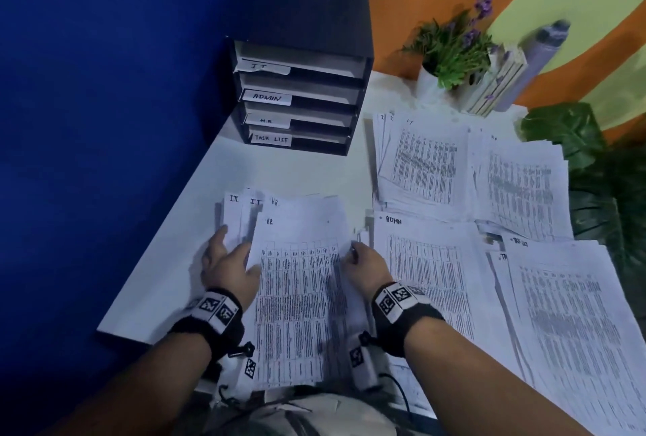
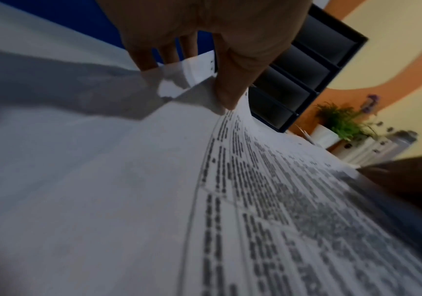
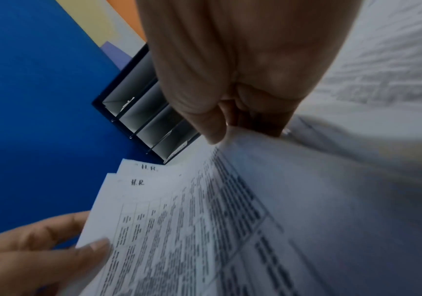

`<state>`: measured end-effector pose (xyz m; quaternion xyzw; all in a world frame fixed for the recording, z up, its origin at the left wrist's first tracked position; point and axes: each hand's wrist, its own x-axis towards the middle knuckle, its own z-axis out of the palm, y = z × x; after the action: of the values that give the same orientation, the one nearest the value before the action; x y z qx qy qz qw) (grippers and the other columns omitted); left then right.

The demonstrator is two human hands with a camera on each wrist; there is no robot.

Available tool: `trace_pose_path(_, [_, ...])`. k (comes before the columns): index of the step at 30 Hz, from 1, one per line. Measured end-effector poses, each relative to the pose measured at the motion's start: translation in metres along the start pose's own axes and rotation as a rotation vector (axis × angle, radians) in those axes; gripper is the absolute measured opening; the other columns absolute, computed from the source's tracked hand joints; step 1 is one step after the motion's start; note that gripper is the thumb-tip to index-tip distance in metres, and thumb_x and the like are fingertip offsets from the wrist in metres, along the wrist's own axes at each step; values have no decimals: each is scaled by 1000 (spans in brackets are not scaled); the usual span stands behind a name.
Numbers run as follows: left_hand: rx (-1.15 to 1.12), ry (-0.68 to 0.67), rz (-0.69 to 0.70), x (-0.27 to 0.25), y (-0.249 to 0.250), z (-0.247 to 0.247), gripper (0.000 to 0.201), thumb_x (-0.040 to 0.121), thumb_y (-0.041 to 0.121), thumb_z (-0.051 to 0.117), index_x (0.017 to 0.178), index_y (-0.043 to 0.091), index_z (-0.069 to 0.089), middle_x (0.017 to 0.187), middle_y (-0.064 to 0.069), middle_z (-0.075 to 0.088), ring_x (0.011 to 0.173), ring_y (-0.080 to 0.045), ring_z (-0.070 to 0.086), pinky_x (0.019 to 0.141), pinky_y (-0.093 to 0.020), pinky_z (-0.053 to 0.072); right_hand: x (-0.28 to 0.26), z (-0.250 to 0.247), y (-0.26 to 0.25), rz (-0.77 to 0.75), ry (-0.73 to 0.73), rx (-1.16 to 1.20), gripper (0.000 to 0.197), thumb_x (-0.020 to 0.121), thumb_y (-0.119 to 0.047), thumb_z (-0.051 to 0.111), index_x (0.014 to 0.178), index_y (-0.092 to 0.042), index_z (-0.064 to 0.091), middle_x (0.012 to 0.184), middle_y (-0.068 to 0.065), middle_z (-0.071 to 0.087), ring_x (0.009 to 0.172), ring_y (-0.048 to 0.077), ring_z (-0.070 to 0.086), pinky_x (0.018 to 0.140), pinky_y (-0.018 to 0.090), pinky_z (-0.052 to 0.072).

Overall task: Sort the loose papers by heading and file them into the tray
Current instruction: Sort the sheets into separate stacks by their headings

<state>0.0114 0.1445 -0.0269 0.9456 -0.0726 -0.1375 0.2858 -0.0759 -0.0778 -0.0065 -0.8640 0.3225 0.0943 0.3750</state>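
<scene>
A loose pile of printed sheets (image 1: 297,295) lies in front of me; its top sheet (image 3: 192,210) is headed H.R., and sheets headed IT fan out to the left. My left hand (image 1: 237,250) pinches the top sheet's left edge, thumb (image 2: 226,94) on top and fingers behind it. My right hand (image 1: 360,257) pinches the right edge with thumb (image 3: 213,134) over curled fingers. The black tray (image 1: 307,16) stands at the back against the blue wall, its slots labelled IT, ADMIN, H.R and TASK LIST.
Sorted piles cover the white table's right half: an IT pile (image 1: 419,163), another pile (image 1: 517,184), an ADMIN pile (image 1: 426,268) and a TASK LIST pile (image 1: 566,323). A potted plant (image 1: 451,51) and a grey bottle (image 1: 538,61) stand at the back right. Dark leaves (image 1: 594,191) overhang the right edge.
</scene>
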Motion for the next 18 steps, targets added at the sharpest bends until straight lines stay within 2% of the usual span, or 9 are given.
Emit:
trace_pose_path(3, [39,-57,66,-5,8,-3,42,84,15,65,125,20,57,148,-2,32,132,-27,36,108,-40,35,0,5,0,46,46,119,36,92,-11,54,123,8,52,110,24,63,103,36,60,89,39,49])
trace_pose_path(5, [-150,-214,35,-5,11,-3,51,85,5,59,132,19,43,130,-1,52,103,-18,59,83,-28,51,-1,3,-1,73,66,197,37,92,-9,57,124,8,51,109,26,64,101,38,61,86,39,50])
trace_pose_path(6, [-224,-284,6,-5,10,-2,57,86,2,56,135,21,36,125,1,55,90,-16,63,70,-24,52,-1,1,-1,88,66,219,36,91,-8,58,123,8,51,110,26,64,100,38,61,84,37,50])
trace_pose_path(7, [-287,-303,-15,-3,9,0,62,86,1,56,137,25,30,127,2,54,86,-18,65,67,-25,52,-1,0,-1,107,53,233,36,91,-8,59,123,7,52,110,23,65,97,35,62,81,34,49])
trace_pose_path(10, [-389,-220,-68,0,6,-1,62,85,6,67,136,24,35,122,1,60,101,-24,64,86,-33,51,4,-4,2,94,41,252,36,88,-16,63,119,0,55,99,9,65,90,24,62,73,27,47])
trace_pose_path(11, [-425,-174,-81,1,5,-1,59,82,8,73,130,20,42,114,2,62,101,-22,62,86,-31,48,5,-5,2,99,52,246,35,89,-18,63,118,-1,53,95,7,61,88,24,60,71,28,47])
trace_pose_path(13, [-517,-115,-96,3,5,-5,52,75,13,81,118,20,53,102,6,64,94,-16,62,83,-27,46,8,-9,3,120,87,277,36,88,-19,63,119,-5,49,98,5,58,92,24,57,81,32,50])
trace_pose_path(15, [-550,-97,-108,6,5,-8,38,79,21,78,112,19,60,101,7,66,93,-15,63,83,-26,45,11,-13,7,143,137,338,31,86,-20,66,110,-8,52,100,11,62,92,25,59,87,42,53])
trace_pose_path(18, [-511,-111,-102,13,-1,-6,12,93,22,61,104,17,63,100,2,66,100,-23,63,85,-27,44,13,-19,14,160,198,466,21,83,-17,70,83,-5,53,81,19,62,72,22,56,73,42,56])
